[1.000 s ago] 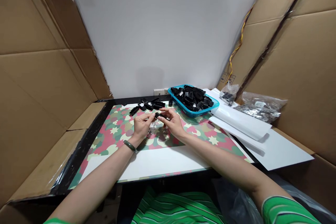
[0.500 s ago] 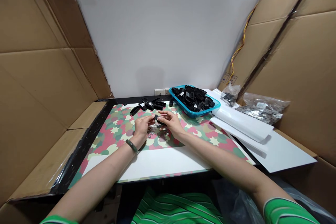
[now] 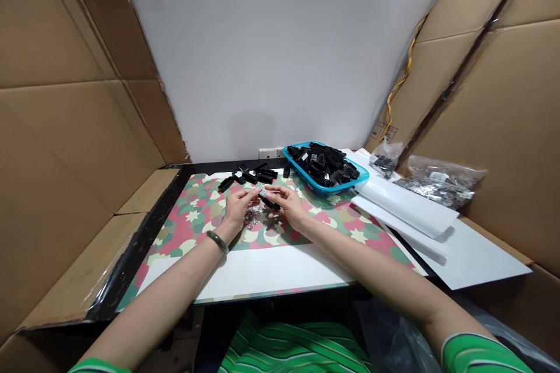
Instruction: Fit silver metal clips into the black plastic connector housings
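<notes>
In front of me a small black oblong plastic part (image 3: 268, 200) is held between both hands, with a pale, metal-looking patch at its left end. My right hand (image 3: 289, 205) grips it from the right, thumb and fingers closed around its body. My left hand (image 3: 238, 208) is closed in a pinch at the part's left end; whether a smaller piece is in those fingertips I cannot make out. Just below the fingers lies a scatter of tiny shiny metal pieces (image 3: 254, 219). Beyond the hands, several similar black parts (image 3: 250, 177) lie loose.
A blue plastic basket (image 3: 324, 190) heaped with black parts stands at the back right. White sheets (image 3: 472, 256) and clear bags (image 3: 446, 186) of small pieces lie further right. Cardboard walls (image 3: 65, 128) flank the camouflage-patterned table cover (image 3: 170, 233).
The part has turned slightly in my fingers, so its pale end patch shows more. Both hands stay in nearly the same place; the view has shifted a little.
</notes>
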Tool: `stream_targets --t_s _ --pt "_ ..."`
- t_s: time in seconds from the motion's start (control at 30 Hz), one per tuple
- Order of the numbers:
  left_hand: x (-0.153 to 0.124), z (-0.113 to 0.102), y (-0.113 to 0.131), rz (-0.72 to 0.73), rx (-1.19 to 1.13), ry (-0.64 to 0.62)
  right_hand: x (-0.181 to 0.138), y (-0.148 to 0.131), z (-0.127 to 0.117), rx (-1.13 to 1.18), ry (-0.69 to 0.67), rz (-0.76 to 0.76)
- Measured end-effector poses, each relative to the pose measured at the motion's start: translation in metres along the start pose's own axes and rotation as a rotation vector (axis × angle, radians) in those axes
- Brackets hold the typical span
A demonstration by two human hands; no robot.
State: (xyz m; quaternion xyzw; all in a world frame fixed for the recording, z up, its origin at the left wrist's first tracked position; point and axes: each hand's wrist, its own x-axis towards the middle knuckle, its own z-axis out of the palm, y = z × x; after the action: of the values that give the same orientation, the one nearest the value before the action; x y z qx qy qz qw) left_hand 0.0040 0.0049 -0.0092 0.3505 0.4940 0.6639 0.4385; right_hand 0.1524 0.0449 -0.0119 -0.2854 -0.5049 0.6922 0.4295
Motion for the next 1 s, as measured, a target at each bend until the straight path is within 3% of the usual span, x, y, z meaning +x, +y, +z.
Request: stream_targets --t_s 0.37,0.63,0.83,1.0 --pt "0.005 0.001 -0.006 -0.097 -0.074 0.043 -0.001 0.004 0.000 -0.025 -0.019 -0.046" --pt "0.003 0.001 -0.006 -0.043 -0.064 0.073 -0.002 0.002 0.002 -0.041 -0.027 -0.052" --pt "0.002 -0.001 0.000 0.087 0.001 0.036 0.000 -0.005 -0.002 -0.053 -0.078 -0.020" --pt "0.000 0.001 0.003 0.089 0.004 -0.020 0.000 -0.011 -0.005 -0.061 -0.076 -0.021"
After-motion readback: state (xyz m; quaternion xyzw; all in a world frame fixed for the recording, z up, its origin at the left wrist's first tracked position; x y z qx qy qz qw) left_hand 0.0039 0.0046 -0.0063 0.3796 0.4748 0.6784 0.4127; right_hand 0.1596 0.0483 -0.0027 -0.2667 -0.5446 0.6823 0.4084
